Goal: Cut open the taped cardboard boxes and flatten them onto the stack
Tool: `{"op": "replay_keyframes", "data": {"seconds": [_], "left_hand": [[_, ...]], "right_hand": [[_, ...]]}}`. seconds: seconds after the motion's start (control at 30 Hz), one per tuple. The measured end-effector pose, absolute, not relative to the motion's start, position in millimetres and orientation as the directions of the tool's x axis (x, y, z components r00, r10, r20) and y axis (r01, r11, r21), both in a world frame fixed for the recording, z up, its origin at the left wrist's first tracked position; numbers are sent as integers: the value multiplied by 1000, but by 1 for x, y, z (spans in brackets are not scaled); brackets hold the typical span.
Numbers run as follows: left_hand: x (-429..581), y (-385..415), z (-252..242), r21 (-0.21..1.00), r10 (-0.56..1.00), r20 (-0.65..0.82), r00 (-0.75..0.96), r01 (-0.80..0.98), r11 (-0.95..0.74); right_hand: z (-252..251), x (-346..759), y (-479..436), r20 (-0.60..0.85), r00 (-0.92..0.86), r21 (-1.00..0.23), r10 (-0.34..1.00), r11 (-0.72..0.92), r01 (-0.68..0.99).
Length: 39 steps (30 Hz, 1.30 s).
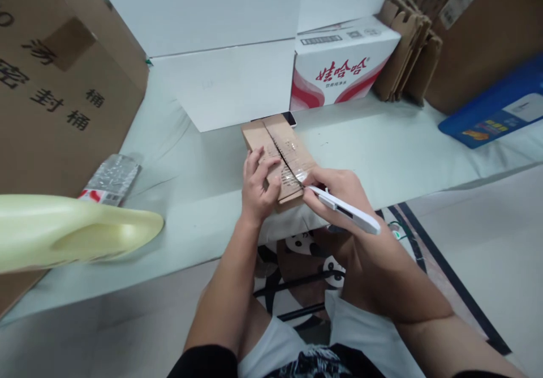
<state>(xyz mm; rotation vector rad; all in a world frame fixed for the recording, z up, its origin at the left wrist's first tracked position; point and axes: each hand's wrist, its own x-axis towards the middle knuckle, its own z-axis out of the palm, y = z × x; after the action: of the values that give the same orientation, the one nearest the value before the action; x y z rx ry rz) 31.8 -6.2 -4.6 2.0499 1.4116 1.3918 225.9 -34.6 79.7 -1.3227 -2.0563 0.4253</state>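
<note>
Pale table, box near its front edge. Right hand grips knife, tip about at the seam's near end: cut shallow. Left hand ungripped, fingers spread on box: steady it, clear of blade. White carton beyond.

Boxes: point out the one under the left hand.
The small brown cardboard box, utility knife at its near end; the red-lettered white carton and far-left brown carton are untouched.

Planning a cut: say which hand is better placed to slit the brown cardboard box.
Probably the right hand: it holds the slim white cutter at the seam; the left hand rests on the box.
</note>
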Motion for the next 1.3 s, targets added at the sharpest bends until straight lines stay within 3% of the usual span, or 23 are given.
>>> {"op": "replay_keyframes", "data": {"seconds": [0.1, 0.2, 0.3, 0.37, 0.5, 0.57, 0.67, 0.83, 0.93, 1.07, 1.2, 1.3], "left_hand": [[29, -3, -6, 686, 838, 543, 47, 550, -476], [26, -1, -8, 704, 847, 530, 38, 537, -465], [30, -7, 1, 703, 850, 526, 20, 553, -448], [37, -15, 14, 669, 846, 533, 29, 598, -442], [53, -28, 42, 608, 862, 477, 172, 643, -465], [55, -29, 49, 601, 872, 441, 212, 652, -462], [47, -25, 49, 613, 885, 405, 230, 650, -449], [31, -20, 41, 657, 873, 428, 233, 583, -478], [23, -18, 35, 697, 857, 491, 156, 519, -494], [12, -12, 25, 782, 826, 563, -22, 337, -524], [8, -6, 20, 862, 830, 500, -246, 53, -504], [12, -2, 25, 870, 800, 381, -463, -113, -479]], "right_hand": [[83, 233, -39, 403, -222, -690, 888, 454, 564], [78, 246, -35, 471, -41, -774, 881, 435, 461], [57, 260, -16, 601, 212, -736, 771, 430, 523], [36, 269, 1, 634, 260, -712, 729, 419, 563], [-6, 282, 28, 338, 193, -758, 921, 144, 636], [-19, 285, 34, 188, 169, -687, 968, 7, 727], [-29, 287, 36, 65, 120, -540, 991, -66, 839], [-29, 282, 33, 3, 44, -388, 999, -40, 921], [-25, 279, 30, 112, 37, -368, 993, 7, 930], [-20, 273, 26, 206, -46, -464, 977, 139, 875], [-18, 264, 21, 61, -256, -577, 965, 243, 779], [-19, 256, 15, -14, -418, -568, 908, 337, 751]]}}
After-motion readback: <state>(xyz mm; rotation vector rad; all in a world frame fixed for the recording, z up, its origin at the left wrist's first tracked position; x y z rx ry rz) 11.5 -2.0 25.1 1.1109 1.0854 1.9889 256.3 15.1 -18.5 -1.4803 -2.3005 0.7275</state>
